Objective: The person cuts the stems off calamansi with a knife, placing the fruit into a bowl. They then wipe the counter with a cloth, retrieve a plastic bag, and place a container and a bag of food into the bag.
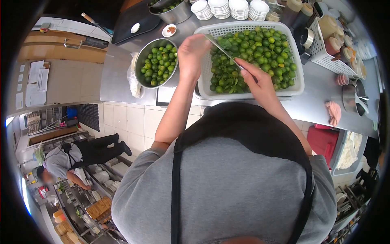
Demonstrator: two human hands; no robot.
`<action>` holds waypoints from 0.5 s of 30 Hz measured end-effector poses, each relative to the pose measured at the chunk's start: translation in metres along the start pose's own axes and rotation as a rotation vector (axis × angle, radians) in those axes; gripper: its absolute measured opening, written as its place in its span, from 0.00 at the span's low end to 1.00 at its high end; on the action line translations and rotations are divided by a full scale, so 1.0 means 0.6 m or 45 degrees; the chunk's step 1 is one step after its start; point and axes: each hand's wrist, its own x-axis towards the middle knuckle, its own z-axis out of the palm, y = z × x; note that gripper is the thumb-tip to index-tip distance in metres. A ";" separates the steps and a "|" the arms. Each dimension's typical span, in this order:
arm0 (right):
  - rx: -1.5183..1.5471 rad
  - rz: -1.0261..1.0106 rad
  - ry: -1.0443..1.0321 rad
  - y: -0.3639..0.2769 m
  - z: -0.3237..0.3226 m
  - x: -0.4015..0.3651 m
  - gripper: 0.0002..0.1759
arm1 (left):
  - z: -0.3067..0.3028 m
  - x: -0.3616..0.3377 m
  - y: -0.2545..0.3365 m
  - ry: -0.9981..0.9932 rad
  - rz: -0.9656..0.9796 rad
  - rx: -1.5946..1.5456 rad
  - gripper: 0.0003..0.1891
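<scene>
In my right hand [258, 79] is the dark handle of a knife [221, 49], its blade slanting up and left. My left hand [195, 46] is closed near the blade's tip, somewhat blurred, and what its fingers hold is hidden. Both hands are over a white perforated basket [298, 81] full of small green limes [260, 49], with leafy sprigs mixed in. To the left of my left arm stands a round metal pot [141, 67] holding more limes [159, 63].
Stacked white bowls [219, 9] line the counter's back. A small dish [169, 30] and a dark tray [136, 24] sit at left. Right are a bottle basket [325, 55], a pink cloth [333, 112] and metal pans [351, 97]. Another person [67, 158] works behind on the left.
</scene>
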 end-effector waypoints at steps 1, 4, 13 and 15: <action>0.000 0.003 0.003 0.001 0.000 -0.001 0.17 | 0.000 0.000 -0.002 -0.002 -0.004 0.000 0.08; -0.012 0.034 -0.001 0.004 0.004 0.004 0.17 | 0.000 0.000 -0.004 0.019 0.013 0.026 0.07; -0.041 -0.026 0.084 0.007 0.005 0.020 0.16 | 0.021 -0.024 -0.012 -0.188 -0.188 -0.168 0.11; -0.064 -0.087 0.097 0.012 0.004 0.020 0.16 | 0.010 -0.014 -0.012 -0.189 -0.250 -0.295 0.10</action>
